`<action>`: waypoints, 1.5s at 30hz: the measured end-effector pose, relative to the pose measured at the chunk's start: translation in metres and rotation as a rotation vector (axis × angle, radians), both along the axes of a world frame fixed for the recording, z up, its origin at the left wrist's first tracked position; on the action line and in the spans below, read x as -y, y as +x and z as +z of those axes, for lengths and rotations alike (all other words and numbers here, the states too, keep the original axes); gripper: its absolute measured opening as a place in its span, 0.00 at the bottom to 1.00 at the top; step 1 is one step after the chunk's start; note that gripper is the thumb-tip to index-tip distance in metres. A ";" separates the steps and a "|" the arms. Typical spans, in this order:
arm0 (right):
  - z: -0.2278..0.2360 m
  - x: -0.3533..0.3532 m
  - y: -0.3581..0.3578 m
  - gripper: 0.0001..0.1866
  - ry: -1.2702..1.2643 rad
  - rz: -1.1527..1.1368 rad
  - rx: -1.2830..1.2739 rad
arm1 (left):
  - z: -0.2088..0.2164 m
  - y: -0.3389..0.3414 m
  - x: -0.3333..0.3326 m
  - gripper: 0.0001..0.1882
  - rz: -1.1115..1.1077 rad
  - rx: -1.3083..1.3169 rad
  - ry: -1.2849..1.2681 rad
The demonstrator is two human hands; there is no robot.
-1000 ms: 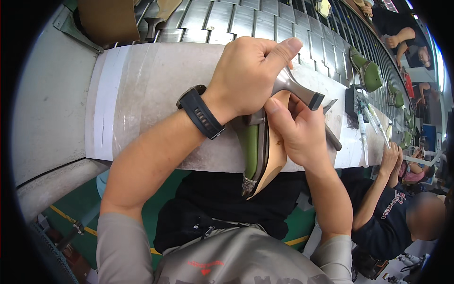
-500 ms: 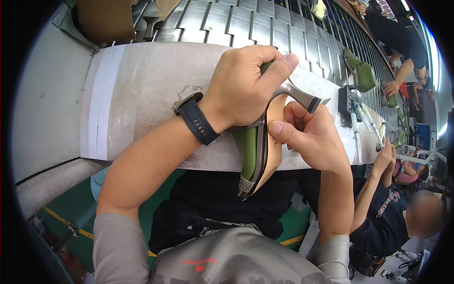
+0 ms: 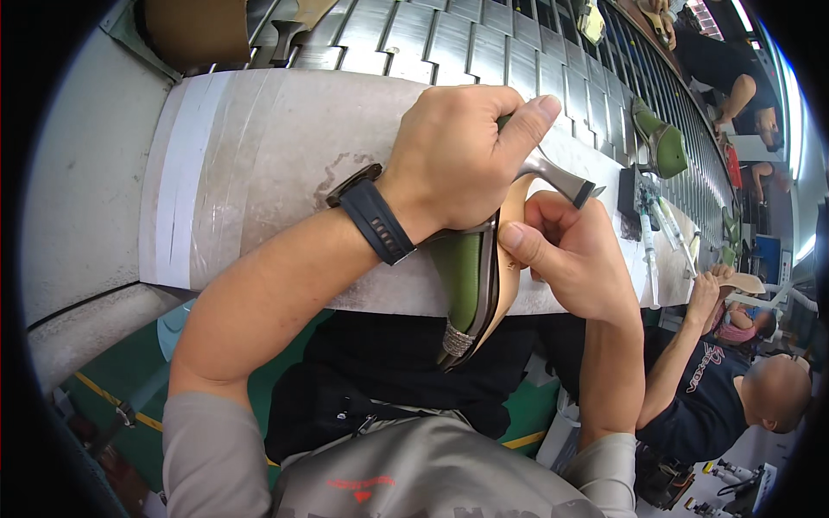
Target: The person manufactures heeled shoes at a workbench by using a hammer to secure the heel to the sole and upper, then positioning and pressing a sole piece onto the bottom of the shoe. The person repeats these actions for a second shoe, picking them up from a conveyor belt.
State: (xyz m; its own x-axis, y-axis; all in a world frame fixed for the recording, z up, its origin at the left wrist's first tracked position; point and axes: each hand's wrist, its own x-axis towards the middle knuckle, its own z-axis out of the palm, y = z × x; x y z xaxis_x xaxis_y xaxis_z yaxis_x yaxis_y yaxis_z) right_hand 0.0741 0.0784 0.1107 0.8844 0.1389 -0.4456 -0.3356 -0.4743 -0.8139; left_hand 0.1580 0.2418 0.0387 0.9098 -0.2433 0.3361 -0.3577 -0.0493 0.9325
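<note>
Head view: over the table's (image 3: 276, 155) near edge, our left hand (image 3: 462, 155) clamps the green shoe (image 3: 465, 285); our right hand (image 3: 574, 255), curled closed, thumbs its tan sole (image 3: 508, 287). Probably light, stiff-soled; we'd hold its back.

Slatted metal conveyor (image 3: 449, 30) along top; brown box (image 3: 203, 33) upper left (cut off by frame). Green floor (image 3: 529, 409), yellow line (image 3: 104, 394) on it. Co-worker (image 3: 691, 410), dark shirt, lower right.

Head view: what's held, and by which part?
Green pointed shoe: left hand grips it behind, near the grey heel; right hand touches the tan sole.
</note>
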 end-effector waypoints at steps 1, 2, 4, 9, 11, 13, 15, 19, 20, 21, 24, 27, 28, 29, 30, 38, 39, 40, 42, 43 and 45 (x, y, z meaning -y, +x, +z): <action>0.000 0.000 0.000 0.20 0.001 -0.020 0.007 | 0.000 0.000 0.001 0.28 0.005 0.010 0.014; 0.000 -0.001 -0.001 0.20 -0.005 -0.038 -0.002 | 0.000 0.000 0.001 0.28 0.005 0.010 0.014; -0.004 -0.003 -0.002 0.21 -0.065 -0.063 0.024 | 0.000 -0.001 0.002 0.29 0.008 0.008 0.048; -0.033 -0.013 -0.003 0.23 0.000 -0.246 0.207 | 0.000 -0.001 0.003 0.30 0.002 0.009 0.020; -0.044 -0.015 -0.002 0.24 -0.011 -0.268 0.293 | 0.000 0.001 0.002 0.30 -0.008 0.010 -0.003; -0.050 -0.014 -0.004 0.21 -0.059 -0.289 0.312 | 0.001 0.002 0.000 0.29 -0.013 -0.021 0.051; -0.050 -0.012 -0.010 0.20 0.086 -0.334 0.288 | 0.002 0.002 -0.001 0.28 -0.036 -0.019 0.030; -0.036 -0.001 -0.036 0.32 0.324 -0.242 0.071 | 0.002 0.002 -0.002 0.27 -0.035 -0.049 0.054; -0.034 0.000 -0.044 0.37 0.422 -0.200 0.010 | 0.002 0.001 -0.002 0.27 -0.042 -0.044 0.046; -0.031 0.002 -0.049 0.46 0.404 -0.177 -0.031 | 0.002 0.001 -0.001 0.26 -0.040 -0.038 0.047; -0.026 0.002 -0.056 0.46 0.343 -0.128 0.023 | 0.002 0.000 0.000 0.26 -0.050 -0.059 0.071; -0.023 -0.002 -0.053 0.43 0.323 -0.144 -0.011 | 0.002 -0.001 0.000 0.26 -0.050 -0.082 0.101; -0.021 -0.004 -0.052 0.42 0.308 -0.146 -0.023 | 0.003 -0.001 0.000 0.25 -0.052 -0.077 0.103; -0.021 -0.005 -0.050 0.42 0.303 -0.152 -0.033 | 0.003 -0.001 -0.001 0.25 -0.051 -0.078 0.105; -0.021 -0.006 -0.049 0.40 0.324 -0.189 -0.044 | 0.003 -0.001 -0.001 0.25 -0.054 -0.075 0.101; -0.045 -0.003 -0.011 0.28 0.386 -0.233 0.053 | 0.000 0.002 -0.001 0.20 -0.096 -0.092 0.087; -0.048 -0.006 -0.006 0.26 0.415 -0.248 0.134 | 0.001 0.004 -0.005 0.20 -0.147 -0.056 0.138; -0.047 -0.008 -0.003 0.26 0.404 -0.264 0.135 | 0.001 0.005 -0.011 0.22 -0.213 -0.024 0.192; -0.042 -0.012 0.002 0.27 0.393 -0.235 0.201 | 0.006 0.010 -0.033 0.27 -0.255 -0.074 0.332; -0.039 -0.012 0.000 0.28 0.286 -0.220 0.194 | 0.008 0.010 -0.046 0.28 -0.275 -0.071 0.261; -0.027 -0.007 -0.009 0.30 0.169 -0.076 0.290 | 0.013 0.004 -0.074 0.30 -0.231 -0.038 0.205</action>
